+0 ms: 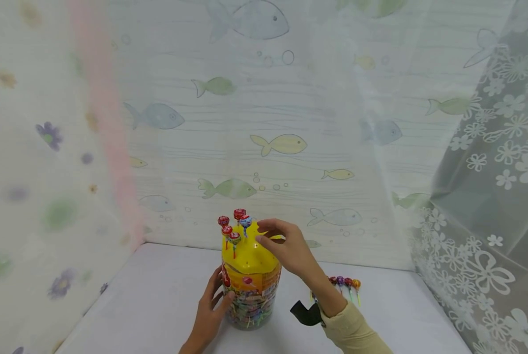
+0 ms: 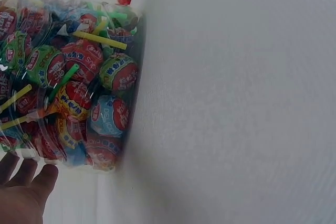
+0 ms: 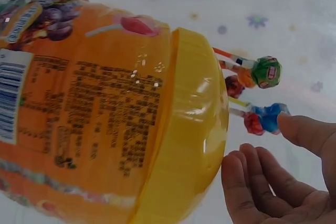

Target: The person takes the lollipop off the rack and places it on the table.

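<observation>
A clear jar (image 1: pixel 251 307) full of wrapped lollipops stands upright on the white table, topped by a yellow lid (image 1: pixel 245 259). Several lollipops stand in the lid by their sticks, among them a blue-wrapped lollipop (image 1: pixel 245 222). My left hand (image 1: pixel 210 313) holds the jar's left side, thumb at the front; the left wrist view shows its fingertips (image 2: pixel 44 179) beside the jar. Over the lid's right side is my right hand (image 1: pixel 290 246), holding nothing, fingers loosely bent. In the right wrist view its thumb lies close to the blue wrapper; whether they touch, I cannot tell.
A row of several lollipops (image 1: pixel 356 284) lies on the table (image 1: pixel 166 290) to the right, partly hidden by the right forearm. A dark curved piece (image 1: pixel 306 313) sits by the right wrist. Fish-patterned sheeting (image 1: pixel 228 162) rises behind the table, with flowered sheets at both sides.
</observation>
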### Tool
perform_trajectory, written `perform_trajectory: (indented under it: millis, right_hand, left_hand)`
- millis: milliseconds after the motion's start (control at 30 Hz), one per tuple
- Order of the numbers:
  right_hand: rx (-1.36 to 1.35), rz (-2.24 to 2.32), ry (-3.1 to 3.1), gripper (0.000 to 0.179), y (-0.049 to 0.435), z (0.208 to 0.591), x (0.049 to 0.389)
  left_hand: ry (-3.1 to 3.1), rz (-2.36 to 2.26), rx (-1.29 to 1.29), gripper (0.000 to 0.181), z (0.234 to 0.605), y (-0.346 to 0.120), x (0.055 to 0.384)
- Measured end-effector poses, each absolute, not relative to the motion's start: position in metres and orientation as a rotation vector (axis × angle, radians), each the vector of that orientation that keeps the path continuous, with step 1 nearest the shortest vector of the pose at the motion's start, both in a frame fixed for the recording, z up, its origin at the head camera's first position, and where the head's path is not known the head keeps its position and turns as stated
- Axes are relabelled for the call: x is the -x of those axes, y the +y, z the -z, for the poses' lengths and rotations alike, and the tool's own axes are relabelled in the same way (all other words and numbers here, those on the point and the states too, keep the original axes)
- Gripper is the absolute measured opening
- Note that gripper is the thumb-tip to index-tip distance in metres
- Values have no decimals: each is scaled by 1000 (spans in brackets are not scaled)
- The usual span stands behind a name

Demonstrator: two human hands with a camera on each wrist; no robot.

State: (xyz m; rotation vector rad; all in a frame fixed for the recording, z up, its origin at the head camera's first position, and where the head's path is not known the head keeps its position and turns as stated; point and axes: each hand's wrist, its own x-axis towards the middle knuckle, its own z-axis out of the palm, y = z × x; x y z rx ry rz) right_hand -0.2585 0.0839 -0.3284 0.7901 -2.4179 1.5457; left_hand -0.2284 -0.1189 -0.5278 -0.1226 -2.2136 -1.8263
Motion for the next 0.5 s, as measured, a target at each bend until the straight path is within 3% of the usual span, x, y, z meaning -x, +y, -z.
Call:
perform_trajectory:
  millis: [500]
  right_hand:
    - [-825, -1633, -2358, 28, 59, 324, 267]
  left_hand:
    - [-2180, 1840, 97, 78, 533, -114, 233]
